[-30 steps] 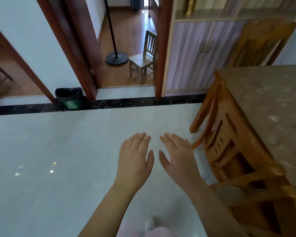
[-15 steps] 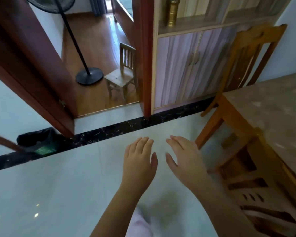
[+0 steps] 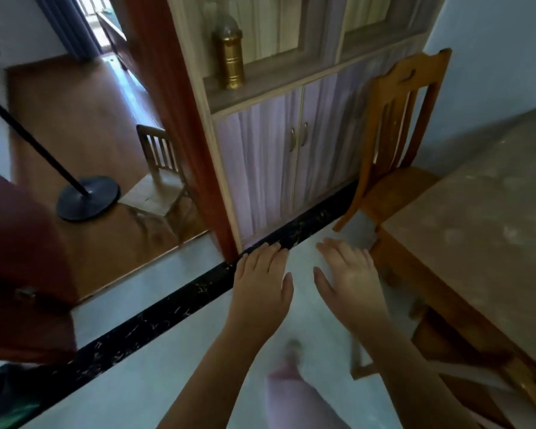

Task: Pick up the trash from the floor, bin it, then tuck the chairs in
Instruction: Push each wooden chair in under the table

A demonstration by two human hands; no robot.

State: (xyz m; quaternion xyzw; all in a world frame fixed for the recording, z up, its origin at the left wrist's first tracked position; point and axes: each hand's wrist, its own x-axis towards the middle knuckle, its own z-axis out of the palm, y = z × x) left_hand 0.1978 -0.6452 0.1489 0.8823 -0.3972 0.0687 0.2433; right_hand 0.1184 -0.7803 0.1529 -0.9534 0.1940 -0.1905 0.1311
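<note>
My left hand (image 3: pixel 260 283) and my right hand (image 3: pixel 348 278) are held out side by side above the pale floor, palms down, fingers spread, both empty. A wooden chair (image 3: pixel 396 140) stands at the far end of the dining table (image 3: pixel 477 218), pulled back from it, beyond my right hand. The black-lined bin (image 3: pixel 0 394) shows only partly at the bottom left edge. A second wooden chair (image 3: pixel 464 360) sits against the table's near side, under my right forearm. No trash shows on the floor.
A lilac-doored cabinet (image 3: pixel 279 156) with a gold bottle (image 3: pixel 231 54) stands ahead. A red-brown door frame (image 3: pixel 174 113) opens to a room with a small chair (image 3: pixel 161 181) and a fan stand (image 3: pixel 89 196). A black marble strip (image 3: pixel 167 308) crosses the floor.
My view has swung right and closer to the cabinet and the far chair. The bin has slid to the bottom left corner. Both hands stay open and empty.
</note>
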